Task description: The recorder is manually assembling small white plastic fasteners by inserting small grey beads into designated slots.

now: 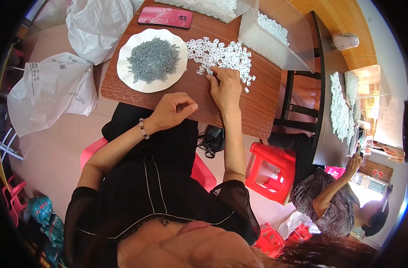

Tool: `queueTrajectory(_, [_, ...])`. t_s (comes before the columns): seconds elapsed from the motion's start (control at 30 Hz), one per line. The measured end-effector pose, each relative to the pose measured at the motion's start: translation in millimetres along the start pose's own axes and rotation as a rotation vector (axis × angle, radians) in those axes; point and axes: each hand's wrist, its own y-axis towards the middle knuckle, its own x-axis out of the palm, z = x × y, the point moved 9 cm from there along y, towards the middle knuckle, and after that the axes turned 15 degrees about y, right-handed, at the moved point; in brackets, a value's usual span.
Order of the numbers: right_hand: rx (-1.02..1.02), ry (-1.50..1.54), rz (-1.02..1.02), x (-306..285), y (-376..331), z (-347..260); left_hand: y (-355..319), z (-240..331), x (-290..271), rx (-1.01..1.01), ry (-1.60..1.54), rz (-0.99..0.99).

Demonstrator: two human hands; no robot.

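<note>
On the brown wooden table (199, 100), my right hand (227, 89) reaches to the near edge of a spread of small white plastic pieces with two holes (233, 56). Its thumb and forefinger close on one small white plastic piece (209, 71). My left hand (173, 109) is at the table's near edge, its fingers curled toward the thumb. Whatever it may hold is hidden or too small to make out. Left of the white pieces stands a white scalloped plate (125, 80) heaped with small grey screw-like plugs (153, 59).
A pink phone (165, 17) lies behind the plate. Clear bins (262, 42) of white pieces stand at the table's back right. White sacks (52, 91) sit on the floor at left. At right, a person (333, 196) works at a dark table (322, 138) beside a red stool (271, 174).
</note>
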Motion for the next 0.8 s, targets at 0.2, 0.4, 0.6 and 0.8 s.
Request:
queueTrajectory(0.2, [-0.039,-0.004,0.011,1,-2,-1,1,-4,-1,-0.047,-0.042,0.058])
queueTrajectory(0.4, [-0.082,0.015,0.007,1,-7,-4,5,-14,2,-0.094,-0.118,0.138])
queueTrajectory(0.6, [0.041,0.375,0.076,-9,-13,-2,19,-5,0,-0.126,-0.214,0.232])
queueTrajectory(0.8, [0.148,0.405,0.010,5,-31,1,27,-20,11,-0.119,-0.171,0.178])
